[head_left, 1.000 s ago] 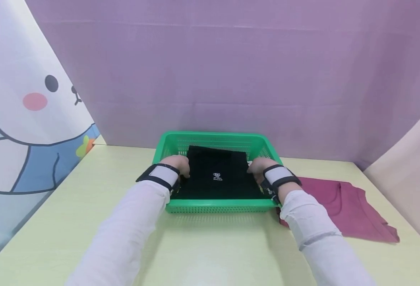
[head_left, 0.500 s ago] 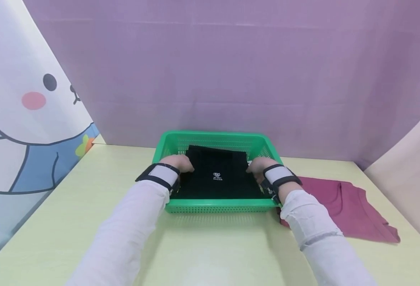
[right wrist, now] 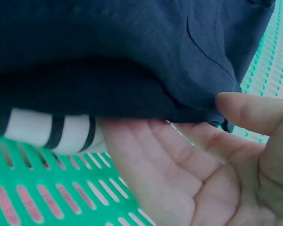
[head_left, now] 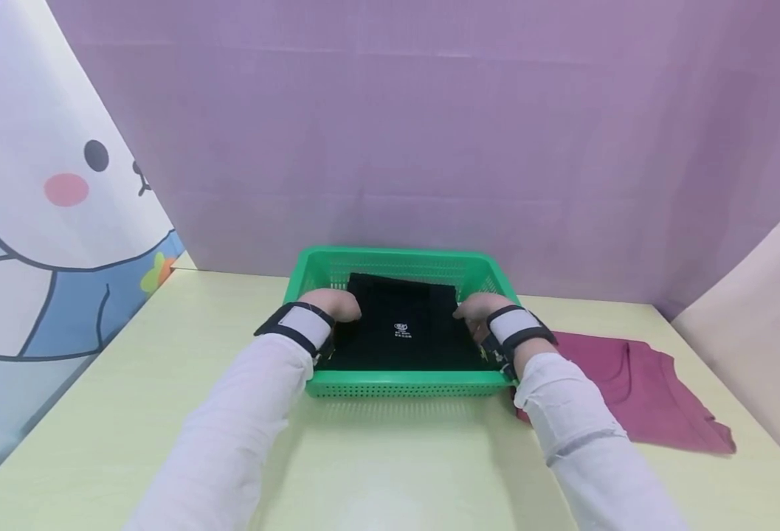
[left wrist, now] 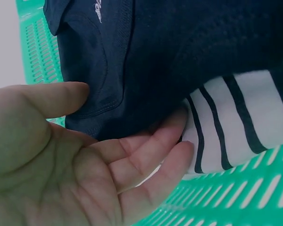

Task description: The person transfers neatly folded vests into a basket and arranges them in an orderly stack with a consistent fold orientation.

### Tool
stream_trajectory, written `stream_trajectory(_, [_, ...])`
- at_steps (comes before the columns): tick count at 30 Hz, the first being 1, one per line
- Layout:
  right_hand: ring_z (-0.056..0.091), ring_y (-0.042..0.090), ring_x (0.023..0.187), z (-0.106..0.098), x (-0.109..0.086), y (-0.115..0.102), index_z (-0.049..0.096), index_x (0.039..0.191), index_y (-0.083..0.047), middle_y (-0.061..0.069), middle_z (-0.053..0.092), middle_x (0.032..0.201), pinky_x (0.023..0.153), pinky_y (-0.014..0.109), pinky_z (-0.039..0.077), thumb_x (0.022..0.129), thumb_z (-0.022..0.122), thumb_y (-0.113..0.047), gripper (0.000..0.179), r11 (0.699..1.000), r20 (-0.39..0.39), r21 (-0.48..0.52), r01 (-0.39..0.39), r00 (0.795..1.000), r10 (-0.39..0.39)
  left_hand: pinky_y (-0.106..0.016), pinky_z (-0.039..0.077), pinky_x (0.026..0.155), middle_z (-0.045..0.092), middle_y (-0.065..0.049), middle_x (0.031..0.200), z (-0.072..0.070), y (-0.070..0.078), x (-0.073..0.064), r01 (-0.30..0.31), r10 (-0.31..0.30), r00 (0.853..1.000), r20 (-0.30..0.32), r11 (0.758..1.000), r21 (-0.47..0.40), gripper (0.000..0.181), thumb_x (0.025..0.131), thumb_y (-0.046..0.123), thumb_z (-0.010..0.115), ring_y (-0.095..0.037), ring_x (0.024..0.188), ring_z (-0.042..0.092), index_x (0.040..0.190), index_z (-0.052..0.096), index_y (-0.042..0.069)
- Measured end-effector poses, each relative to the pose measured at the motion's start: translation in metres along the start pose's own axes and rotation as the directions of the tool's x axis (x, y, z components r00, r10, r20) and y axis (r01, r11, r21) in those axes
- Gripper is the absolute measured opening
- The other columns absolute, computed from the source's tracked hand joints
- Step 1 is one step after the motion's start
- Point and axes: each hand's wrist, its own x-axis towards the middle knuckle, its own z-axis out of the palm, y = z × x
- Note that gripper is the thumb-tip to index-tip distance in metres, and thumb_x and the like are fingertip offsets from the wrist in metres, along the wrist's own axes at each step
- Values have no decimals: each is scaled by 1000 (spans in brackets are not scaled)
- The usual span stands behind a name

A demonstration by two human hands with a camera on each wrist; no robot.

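A folded black shirt [head_left: 399,310] with a small white print lies in the green basket [head_left: 409,377]. My left hand [head_left: 336,304] holds its left edge; in the left wrist view the thumb rests on top and the fingers go under the cloth. At the opposite edge my right hand [head_left: 485,308] grips it likewise, thumb above and fingers beneath in the right wrist view. Under the black shirt a white cloth with black stripes [left wrist: 240,117] shows in both wrist views. The fingertips under the shirt are partly hidden.
A maroon garment [head_left: 655,398] lies flat on the pale table [head_left: 390,472], right of the basket and partly behind the right forearm. A purple curtain [head_left: 390,147] hangs behind the basket. At the left stands a panel with a cartoon figure [head_left: 64,221].
My left hand has shifted slightly inward over the shirt's left edge. The right hand has hardly moved, and the shirt and basket stay in place.
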Motion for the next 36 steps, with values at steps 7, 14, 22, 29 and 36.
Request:
stream_trajectory(7, [53, 43, 118, -1, 1, -2, 23, 144, 10, 35, 43, 135, 96, 44, 49, 103, 34, -20, 52, 1000, 31, 1, 12, 999, -12, -42, 42, 99, 46, -15, 132, -1, 2, 1, 22, -22, 1000, -4, 999, -41, 46, 100, 28, 37, -28, 106, 48, 137, 43, 2])
stream_trajectory(14, [51, 43, 120, -5, -2, -6, 19, 146, 9, 37, 41, 135, 99, 44, 47, 104, 31, -19, 51, 1000, 64, 17, 26, 998, -27, -30, 49, 62, 56, -18, 116, -7, 4, -1, 11, -11, 1000, -3, 1000, 5, 40, 101, 28, 39, -22, 68, 54, 127, 50, 1])
stream_trajectory(22, [57, 40, 115, -17, -8, -11, 19, 145, 10, 36, 47, 131, 103, 44, 43, 104, 28, -18, 51, 997, 83, -33, 65, 995, -62, -34, 49, 86, 53, -23, 131, -27, 10, -9, -100, 99, 995, 15, 988, 115, 46, 103, 26, 34, -29, 106, 58, 140, 40, -2])
stream_trajectory(29, [58, 38, 114, -30, -14, -17, 22, 146, 6, 28, 53, 130, 99, 45, 46, 104, 29, -22, 51, 993, 64, -81, 89, 994, -84, -34, 51, 85, 50, -24, 134, -40, 9, -15, -95, 92, 995, 31, 987, 126, 48, 104, 27, 32, -33, 114, 56, 140, 39, -3])
stream_trajectory(36, [48, 44, 123, -37, -22, -14, 16, 148, 5, 33, 44, 136, 99, 49, 45, 103, 27, -24, 54, 997, 81, 8, 82, 993, -82, -41, 48, 97, 47, -26, 137, -47, 7, -22, -105, 102, 994, 37, 992, 73, 52, 104, 29, 31, -36, 116, 56, 145, 30, -1])
